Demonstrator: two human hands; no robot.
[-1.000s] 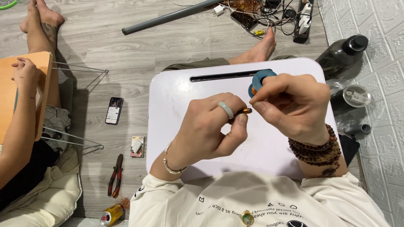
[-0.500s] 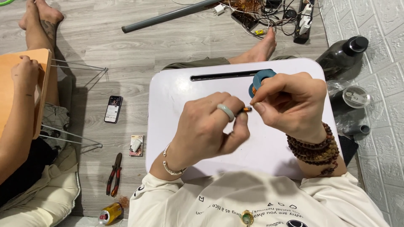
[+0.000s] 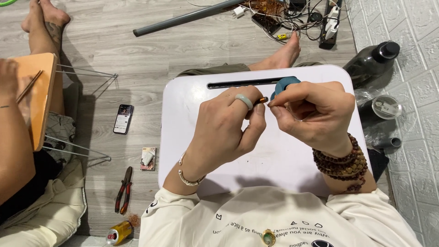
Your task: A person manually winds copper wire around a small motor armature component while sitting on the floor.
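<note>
Two hands meeting above the white tabletop point(image 3: 192, 137), fingertips pinched together on one tiny orange-brown piece point(image 3: 263, 99). Too small to name; short, slim, glossy at the tip, held just over the tabletop's far half, beside the long dark slot point(image 3: 228, 85). Left hand point(image 3: 226, 126) curled nearly closed, pale ring point(image 3: 244, 101) on one finger, thumb and forefinger nipping the piece from the left. Right hand point(image 3: 313, 114) likewise closed to a fine pinch on the piece's other end, with a teal round object point(image 3: 284, 85) tucked behind its knuckles; whether gripped or merely lying behind, cannot tell. Silver bangle point(image 3: 188, 176) on the left wrist, stacked brown bead bracelets point(image 3: 340, 162) on the right.

Off to the right on the floor, a dark bottle point(image 3: 372, 64) with black cap, lying tilted; contents not visible. Nearby, a small clear round tub point(image 3: 386, 107) holding something white. At lower left, a yellow can point(image 3: 118, 233) on its side, near red-handled pliers point(image 3: 123, 190). Further left, a phone point(image 3: 123, 119) and another person's arm point(image 3: 13, 137) over an orange board point(image 3: 43, 91).
</note>
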